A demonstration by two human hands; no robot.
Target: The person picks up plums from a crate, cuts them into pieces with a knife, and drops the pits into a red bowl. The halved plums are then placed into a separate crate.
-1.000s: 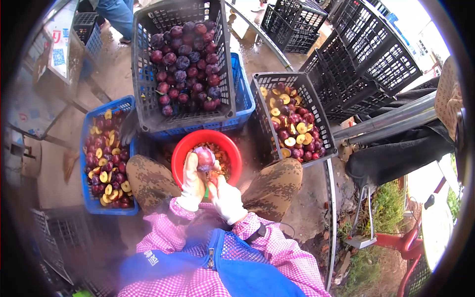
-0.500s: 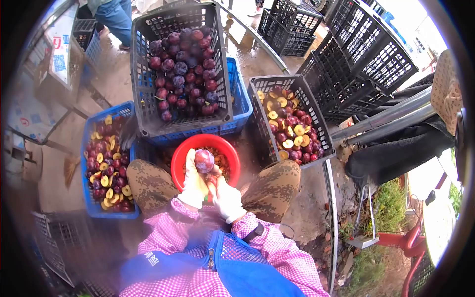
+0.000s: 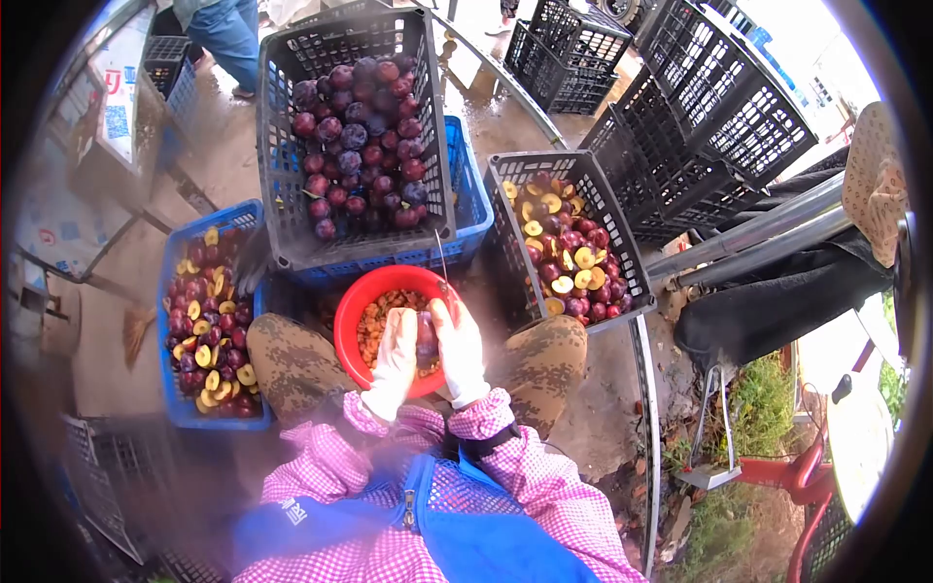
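the grey crate of whole plums stands beyond the red bowl; a black crate of halves sits to the bowl's right, a blue crate to its left. over the bowl, the gloved left hand and right hand close together around a plum.

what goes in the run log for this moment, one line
left hand: on plum | right hand: on plum, thin blade up | under hands: red bowl of pits
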